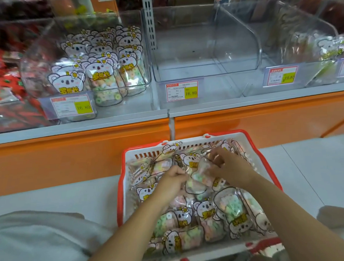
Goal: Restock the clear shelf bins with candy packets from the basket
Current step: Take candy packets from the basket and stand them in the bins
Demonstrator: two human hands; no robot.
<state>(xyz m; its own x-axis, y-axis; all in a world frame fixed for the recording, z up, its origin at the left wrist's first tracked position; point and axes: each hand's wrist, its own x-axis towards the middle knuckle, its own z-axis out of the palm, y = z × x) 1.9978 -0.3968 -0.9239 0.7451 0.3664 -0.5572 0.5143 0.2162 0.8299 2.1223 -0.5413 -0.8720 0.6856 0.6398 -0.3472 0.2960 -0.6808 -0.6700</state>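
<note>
Yellow price tags [182,91] front the clear shelf bins. The 10 o'clock bin [38,62] holds upright koala candy packets [98,60], the 2 o'clock bin [300,28] a few. At 6 o'clock the basket [195,141] lies heaped with packets; left hand [174,177] and right hand [229,167] both pinch one held packet [198,176] near its middle.

Middle bin [184,65] open on top, bare floor inside, free reach over its low front wall, curved clear divider [242,40] closing its right, slotted upright [151,23] at its left rear, packet-crammed bin [34,66] just left, price tag [182,91] across its front, heaped basket [195,142] below.
</note>
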